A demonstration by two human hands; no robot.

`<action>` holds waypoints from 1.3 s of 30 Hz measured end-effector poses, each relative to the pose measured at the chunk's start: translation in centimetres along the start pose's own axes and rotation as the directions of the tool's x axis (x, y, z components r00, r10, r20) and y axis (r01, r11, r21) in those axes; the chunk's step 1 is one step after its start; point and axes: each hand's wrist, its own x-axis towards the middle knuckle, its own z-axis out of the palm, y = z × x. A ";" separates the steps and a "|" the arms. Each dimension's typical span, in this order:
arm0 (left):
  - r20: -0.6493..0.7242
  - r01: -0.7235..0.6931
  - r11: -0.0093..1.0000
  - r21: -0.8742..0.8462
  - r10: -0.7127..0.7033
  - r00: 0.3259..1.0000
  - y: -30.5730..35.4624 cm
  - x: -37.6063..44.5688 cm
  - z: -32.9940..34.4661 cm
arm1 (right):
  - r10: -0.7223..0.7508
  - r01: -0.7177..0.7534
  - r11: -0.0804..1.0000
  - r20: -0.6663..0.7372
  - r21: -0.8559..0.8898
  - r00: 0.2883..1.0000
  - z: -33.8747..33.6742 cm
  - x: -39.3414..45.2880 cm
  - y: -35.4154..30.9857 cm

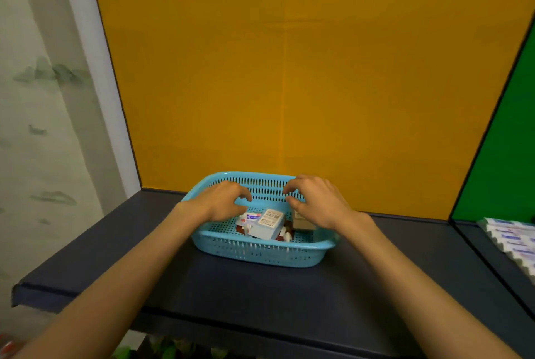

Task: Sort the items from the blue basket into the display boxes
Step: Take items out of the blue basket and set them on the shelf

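Left hand (224,201), right hand (317,199) over blue basket (260,254), seemingly empty-fingered.

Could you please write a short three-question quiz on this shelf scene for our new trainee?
1. True or false: both hands are poised over the blue basket.
2. Which is the largest item visible in the basket? A) a white box with a barcode label B) a glass bottle C) a banana
3. Fill in: the wall panel behind the basket is ____ in colour.

Key:
1. True: the left hand and right hand hover above it, fingers curled, holding nothing visible.
2. A, the white box.
3. Orange-yellow, the back panel.
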 end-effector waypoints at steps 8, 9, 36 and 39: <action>0.178 -0.106 0.989 0.103 0.087 0.980 -0.5 4.8 1.7 | 0.073 -0.071 0.997 0.040 -0.035 0.997 1.0 1.4 0.4; 0.195 -0.125 0.986 0.108 0.102 0.976 -0.4 5.1 1.9 | 0.076 -0.075 0.997 0.045 -0.025 0.996 1.1 1.6 0.4; -0.250 -0.068 0.924 -0.376 -0.030 0.968 -6.9 0.2 -2.5 | -0.057 0.057 0.998 0.422 0.014 0.905 7.8 8.5 -4.3; -0.274 -0.051 0.913 -0.404 -0.068 0.959 -7.8 -0.6 -1.9 | -0.055 0.043 0.998 0.466 0.036 0.883 8.1 9.0 -4.8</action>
